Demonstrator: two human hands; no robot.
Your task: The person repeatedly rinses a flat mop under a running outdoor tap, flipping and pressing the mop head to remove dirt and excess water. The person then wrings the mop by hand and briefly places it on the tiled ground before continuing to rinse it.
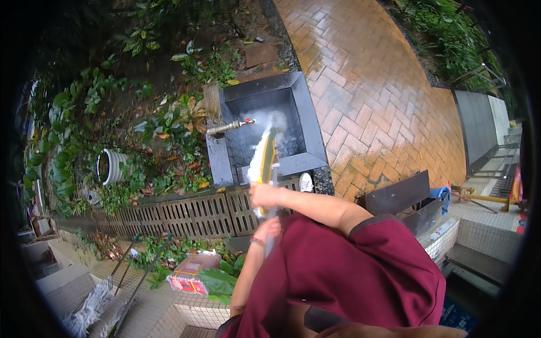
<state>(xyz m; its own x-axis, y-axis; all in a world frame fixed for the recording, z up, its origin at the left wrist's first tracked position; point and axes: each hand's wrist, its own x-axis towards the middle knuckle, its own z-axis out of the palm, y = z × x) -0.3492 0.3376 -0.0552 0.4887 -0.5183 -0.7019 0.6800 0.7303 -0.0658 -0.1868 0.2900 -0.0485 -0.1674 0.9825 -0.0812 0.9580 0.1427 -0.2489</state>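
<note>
My right hand (269, 196) is closed around a long flat thing with a white edge and a yellow-and-green face, apparently a flat mop (267, 156). Nearer my body, my left hand (267, 231), with a red bracelet at the wrist, grips its pale shaft. The mop's far end reaches into a dark tiled outdoor basin (315, 160). A metal tap (228, 126) with a red handle juts over the basin from its left side. White water spray (270, 118) blurs the mop's far tip and part of the basin floor.
A slotted drain grate (190, 217) runs along the basin's near side, by a white shoe (306, 182). Wet brick paving (359, 110) lies right; planted soil with a white ribbed pot (113, 166) lies left. A strapped package (194, 272) and a dark bench-like box (397, 192) stand nearby.
</note>
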